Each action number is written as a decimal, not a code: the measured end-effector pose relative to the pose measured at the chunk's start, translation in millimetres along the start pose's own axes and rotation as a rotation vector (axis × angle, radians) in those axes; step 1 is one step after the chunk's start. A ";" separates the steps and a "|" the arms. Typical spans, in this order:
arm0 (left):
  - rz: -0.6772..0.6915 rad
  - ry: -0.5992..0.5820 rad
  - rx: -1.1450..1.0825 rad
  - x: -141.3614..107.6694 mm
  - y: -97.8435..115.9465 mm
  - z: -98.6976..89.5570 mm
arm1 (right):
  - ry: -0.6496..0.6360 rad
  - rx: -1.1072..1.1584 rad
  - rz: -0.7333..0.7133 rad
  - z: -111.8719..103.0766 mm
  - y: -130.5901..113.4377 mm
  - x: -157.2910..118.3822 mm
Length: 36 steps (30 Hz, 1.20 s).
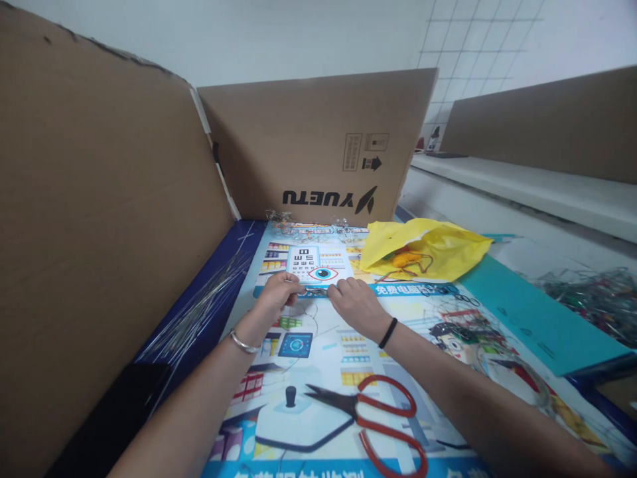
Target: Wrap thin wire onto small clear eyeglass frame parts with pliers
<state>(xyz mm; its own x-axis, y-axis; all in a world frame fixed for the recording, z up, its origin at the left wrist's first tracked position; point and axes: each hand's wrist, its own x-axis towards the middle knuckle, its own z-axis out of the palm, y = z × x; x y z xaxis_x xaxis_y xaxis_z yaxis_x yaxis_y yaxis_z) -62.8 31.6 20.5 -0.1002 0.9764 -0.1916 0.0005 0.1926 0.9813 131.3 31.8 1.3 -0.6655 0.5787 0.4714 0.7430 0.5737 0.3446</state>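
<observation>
My left hand [279, 292], with a silver bangle at its wrist, pinches one end of a short twisted metal wire piece [315, 291]. The other end of that piece is in the closed fingers of my right hand [357, 305], which has a black band at the wrist. Both hands are over the printed table cover [318, 345], just below an eye chart picture. Nearer to me lie red-handled scissors [365, 405], their blades slightly apart and pointing left.
Long thin wires [199, 305] lie at the left beside a dark flat object [112, 415]. A yellow bag [428, 249] with an orange item stands behind right. Tangled wire [592, 292] is at far right. Cardboard panels [308, 146] rise behind and left.
</observation>
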 end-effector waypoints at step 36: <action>-0.041 -0.197 -0.491 -7.3 -10.0 16.4 | -0.108 0.259 0.252 7.2 1.0 -1.9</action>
<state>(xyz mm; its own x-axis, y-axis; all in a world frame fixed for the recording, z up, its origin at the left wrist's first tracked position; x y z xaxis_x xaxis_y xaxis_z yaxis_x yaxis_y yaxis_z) -45.8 24.2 11.7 0.0988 0.9780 -0.1838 -0.4702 0.2087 0.8575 132.7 35.4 -5.0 -0.4777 0.7705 0.4220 0.8511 0.5249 0.0052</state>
